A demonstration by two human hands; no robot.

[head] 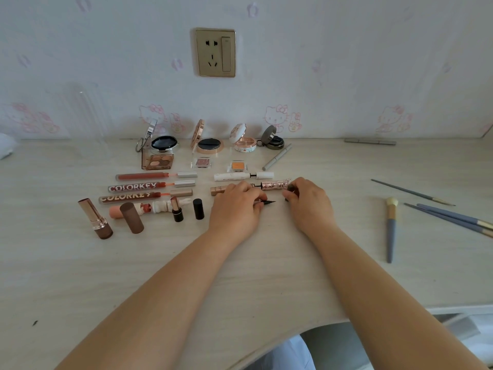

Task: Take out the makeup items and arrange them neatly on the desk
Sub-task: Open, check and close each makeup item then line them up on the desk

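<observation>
I am seeing the makeup laid out in rows on the pale wooden desk (240, 276), most of it left of and beyond my hands. Far left of my left hand, an uncapped rose-gold lipstick (95, 218) is standing beside its brown cap (131, 217), with a small black lipstick (177, 209) and a black cap (198, 208) closer to that hand. Beyond those, three lip gloss tubes (136, 186) are lying parallel, wands pulled part way out.

My left hand (236, 209) is resting knuckles-up on the desk, fingers curled and pinching a black-tipped eyeliner pen (268, 202) whose point is sticking out to the right. Just beyond my fingers a rose-gold patterned mascara (274, 185) is lying crosswise, and beyond it a white tube (244, 176). My right hand (306, 202) is sitting close by, fingers curled around something small and dark at the mascara's right end; I cannot tell what it is.

Well beyond both hands, four compacts are standing open against the wall: a silver one (163, 143) with a dark pan, a gold one (209, 145) with a black puff, a white one (243, 143) holding pink powders, and a small dark pot (274, 141). An eyeshadow palette (158, 161) is showing brown shades.

Right of my right hand, blue-handled brushes (390, 231) are lying loose.
</observation>
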